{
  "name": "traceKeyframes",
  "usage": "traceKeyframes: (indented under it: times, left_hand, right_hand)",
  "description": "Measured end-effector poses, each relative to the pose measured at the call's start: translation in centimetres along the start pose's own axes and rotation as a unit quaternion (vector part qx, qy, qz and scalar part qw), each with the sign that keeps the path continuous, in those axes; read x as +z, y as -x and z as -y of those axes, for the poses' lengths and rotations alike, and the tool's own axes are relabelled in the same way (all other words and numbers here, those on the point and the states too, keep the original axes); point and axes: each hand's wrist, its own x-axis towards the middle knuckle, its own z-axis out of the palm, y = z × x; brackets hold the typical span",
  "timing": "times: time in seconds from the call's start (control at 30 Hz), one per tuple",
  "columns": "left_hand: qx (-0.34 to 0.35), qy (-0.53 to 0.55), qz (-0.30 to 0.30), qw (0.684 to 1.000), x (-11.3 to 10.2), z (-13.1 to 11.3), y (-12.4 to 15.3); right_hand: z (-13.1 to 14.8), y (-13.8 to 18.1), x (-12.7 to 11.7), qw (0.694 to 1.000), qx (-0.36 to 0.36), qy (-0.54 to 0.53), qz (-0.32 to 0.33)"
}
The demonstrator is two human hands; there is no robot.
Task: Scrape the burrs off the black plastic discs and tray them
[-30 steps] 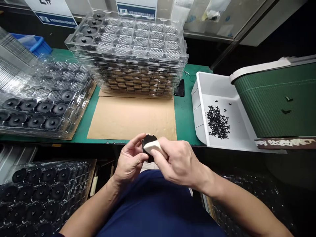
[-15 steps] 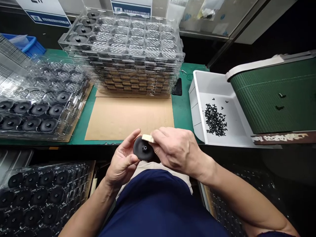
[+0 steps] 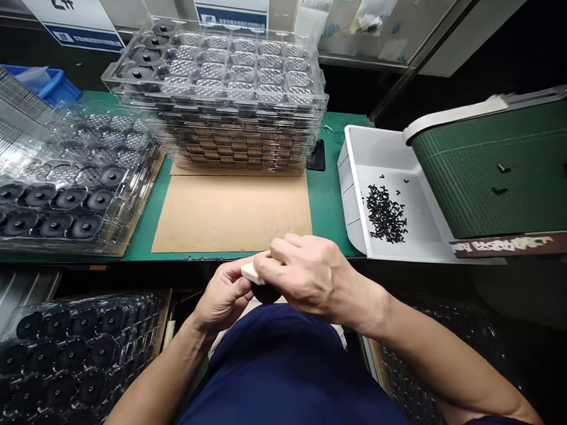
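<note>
Head view: left hand [image 3: 222, 298] gripped a black disc [image 3: 264, 294], right hand [image 3: 312, 280] a white block [image 3: 251, 273]; the white bin [image 3: 423, 221] held black bits [image 3: 385, 215].

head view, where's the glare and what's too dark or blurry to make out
Head view: white glare washes over the stacked clear plastic at far left; head view, lower right: deep shadow swallows most detail of the trays; head view, centre: the black disc under the right hand reads nearly flat black, and the white pad looks slightly soft.
</note>
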Motion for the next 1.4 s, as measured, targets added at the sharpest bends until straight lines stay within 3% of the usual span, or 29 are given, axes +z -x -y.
traceKeyframes:
  times: [0.07,0.17,0.23,0.33,0.43,0.6,0.67,0.77,0.87,0.97,1.07,1.1,1.17,1.2,1.27,1.33,1.4]
  left_hand:
    - [0.018,0.025,-0.026,0.999,0.0,0.0,0.1]
    - [0.080,0.041,-0.078,0.993,0.0,-0.1,0.0]
    - [0.104,0.032,-0.085,0.990,0.1,-0.2,-0.1]
    - [0.105,0.024,-0.072,0.992,0.1,-0.3,-0.2]
    - [0.058,0.022,-0.048,0.997,-0.1,-0.3,-0.1]
    - [-0.026,0.021,0.036,0.999,-0.5,0.0,0.2]
    - [-0.018,0.040,0.031,0.999,-0.3,0.2,0.2]
    - [0.032,0.069,-0.032,0.997,0.6,0.3,0.1]
    - [0.072,0.084,-0.067,0.992,1.5,0.4,-0.2]
    - [0.100,0.106,-0.066,0.987,1.4,0.7,-0.5]
    - [0.118,0.099,-0.063,0.986,0.9,1.8,-0.3]
    - [0.117,0.087,-0.059,0.988,0.8,2.3,-0.1]
    - [0.105,0.049,-0.048,0.992,0.8,3.4,0.4]
    - [0.101,0.029,-0.041,0.994,0.8,3.9,0.7]
    - [0.101,-0.009,-0.034,0.994,0.9,4.5,1.2]
    - [0.111,-0.048,-0.053,0.991,0.8,4.5,1.5]
    - [0.112,-0.084,-0.084,0.987,0.5,4.0,1.8]
  right_hand:
    - [-0.1,0.4,0.2,1.000,0.021,-0.017,-0.012]
    - [0.2,1.3,1.0,0.989,0.135,-0.059,-0.009]
    - [0.6,1.8,1.5,0.982,0.166,-0.090,0.005]
    - [1.0,1.9,1.4,0.979,0.173,-0.102,0.015]
    - [0.8,1.5,0.9,0.983,0.169,-0.075,0.007]
    - [0.0,0.5,0.3,0.999,0.036,0.002,-0.001]
    - [-0.1,0.3,0.3,1.000,0.028,-0.011,-0.007]
    - [-0.1,0.5,0.0,0.986,0.094,-0.128,-0.042]
    - [0.2,1.7,0.2,0.931,0.178,-0.314,-0.062]
    - [0.0,3.7,2.2,0.801,0.292,-0.513,-0.094]
    - [0.2,5.2,5.8,0.660,0.331,-0.668,-0.095]
    - [0.6,5.6,6.9,0.623,0.336,-0.701,-0.083]
    - [1.7,6.1,8.8,0.582,0.352,-0.731,-0.061]
    - [2.3,6.3,9.5,0.579,0.367,-0.727,-0.052]
    - [3.7,6.4,10.2,0.603,0.410,-0.683,-0.045]
    - [4.8,6.3,10.3,0.647,0.443,-0.619,-0.043]
    - [5.6,5.8,10.0,0.697,0.428,-0.573,-0.045]
